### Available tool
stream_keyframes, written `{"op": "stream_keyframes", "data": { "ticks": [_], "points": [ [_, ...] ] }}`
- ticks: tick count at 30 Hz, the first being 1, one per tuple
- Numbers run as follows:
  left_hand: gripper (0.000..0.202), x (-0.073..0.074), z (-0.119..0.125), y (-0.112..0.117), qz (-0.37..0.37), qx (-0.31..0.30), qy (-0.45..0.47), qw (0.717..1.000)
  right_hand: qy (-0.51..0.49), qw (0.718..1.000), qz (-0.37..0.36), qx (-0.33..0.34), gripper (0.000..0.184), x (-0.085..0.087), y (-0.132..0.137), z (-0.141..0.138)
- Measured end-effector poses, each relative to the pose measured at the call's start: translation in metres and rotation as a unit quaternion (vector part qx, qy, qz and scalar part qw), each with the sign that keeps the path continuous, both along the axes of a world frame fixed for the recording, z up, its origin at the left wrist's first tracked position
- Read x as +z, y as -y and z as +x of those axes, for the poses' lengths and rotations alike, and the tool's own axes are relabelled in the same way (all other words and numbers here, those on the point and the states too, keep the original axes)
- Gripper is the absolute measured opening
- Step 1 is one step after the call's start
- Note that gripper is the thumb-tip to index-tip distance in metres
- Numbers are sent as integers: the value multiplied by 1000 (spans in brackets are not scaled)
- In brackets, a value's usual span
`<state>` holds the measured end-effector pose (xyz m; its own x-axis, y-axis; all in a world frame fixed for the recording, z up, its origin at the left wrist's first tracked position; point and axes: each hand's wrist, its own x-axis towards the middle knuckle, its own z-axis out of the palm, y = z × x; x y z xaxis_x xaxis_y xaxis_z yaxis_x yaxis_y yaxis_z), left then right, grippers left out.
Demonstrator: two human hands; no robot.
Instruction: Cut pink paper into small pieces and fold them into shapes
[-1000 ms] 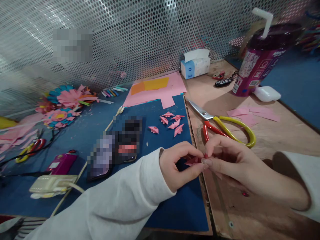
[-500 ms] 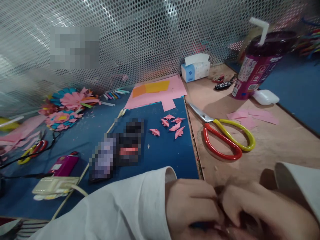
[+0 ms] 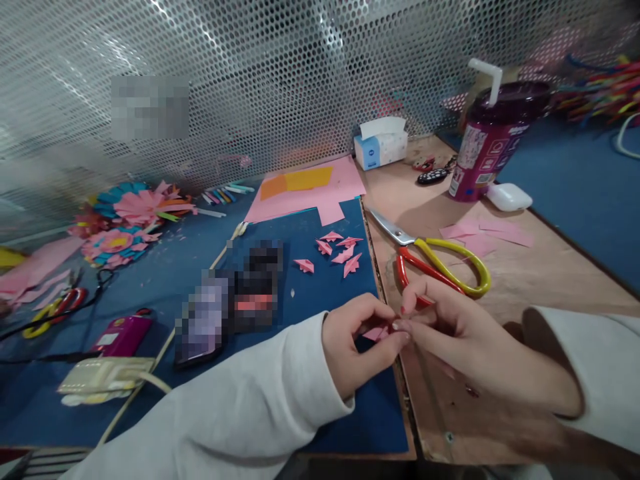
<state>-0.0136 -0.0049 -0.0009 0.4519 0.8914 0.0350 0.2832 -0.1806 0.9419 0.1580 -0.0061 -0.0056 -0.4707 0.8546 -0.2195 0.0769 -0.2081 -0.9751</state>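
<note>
Over the seam between the blue mat and the bare wood, my left hand [image 3: 363, 343] is closed in a pinch on a small pink piece of paper [image 3: 376, 333]. The fingertips of my right hand [image 3: 450, 333] meet it there, also pinching; most of the paper is hidden behind the fingers. Several small folded pink paper pieces [image 3: 344, 255] lie on the blue mat just beyond my hands. Large scissors [image 3: 423, 250] with one red and one yellow handle rest on the wood, partly covered by my right hand.
Pink paper scraps [image 3: 485, 233], a purple cup [image 3: 493, 147] with a straw and a white case [image 3: 510, 197] are at the right. A tissue box [image 3: 381, 148] stands by the perforated metal wall. Paper flowers [image 3: 125, 220], a phone [image 3: 203, 327] and a cable [image 3: 165, 360] are leftward.
Both hands have risen from the bottom edge and come forward, bringing the pink paper into sight. The view has shifted slightly, so the cup and scissors appear further left.
</note>
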Motion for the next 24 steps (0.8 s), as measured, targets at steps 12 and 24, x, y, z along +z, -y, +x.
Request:
{"op": "stream_keyframes", "data": {
  "ticks": [12,24],
  "points": [
    [18,-3,-1,-4,1,0,39,999,-21,1000,-20,11,26,5,1,1],
    [12,-9,-1,-3,-14,-33,4,999,169,952,235,102,22,24,-38,7]
  ]
}}
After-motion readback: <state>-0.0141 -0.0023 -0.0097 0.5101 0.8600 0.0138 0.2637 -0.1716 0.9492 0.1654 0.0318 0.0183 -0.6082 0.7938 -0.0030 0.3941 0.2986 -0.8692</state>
